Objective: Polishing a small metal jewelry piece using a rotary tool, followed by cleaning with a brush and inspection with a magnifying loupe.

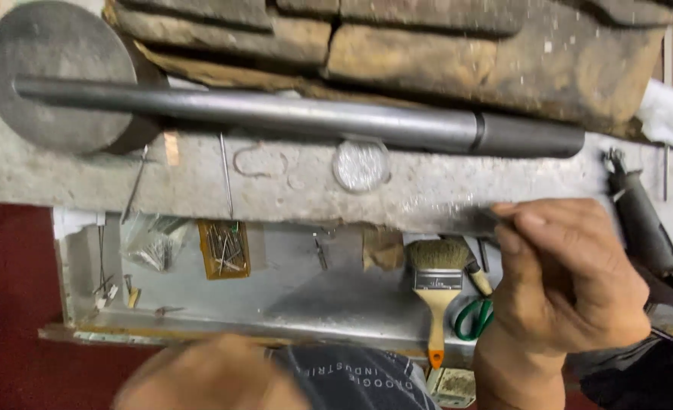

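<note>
Head view | right hand [568, 285] grip pinched on thin flat metal strip [469, 220], judged light, stiff, sharp-edged: hold its end | left hand [200, 376] blurred, grip indeterminate | lies on bench [291, 182].

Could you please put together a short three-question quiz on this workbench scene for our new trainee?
1. True or false: the wooden-handled paintbrush with pale bristles lies in the open grey metal drawer.
2. Which thing lies across the top of the rough stone bench? A) a long grey steel rod with a round disc base B) a red plastic pipe C) a coiled rope
3. Fill in: beside the brush, the green loops are the handles of a pair of ____.

Key: 1 true; 2 A; 3 scissors. The right hand pinches a thin dark tool over the bench edge; the left hand is blurred.
</note>
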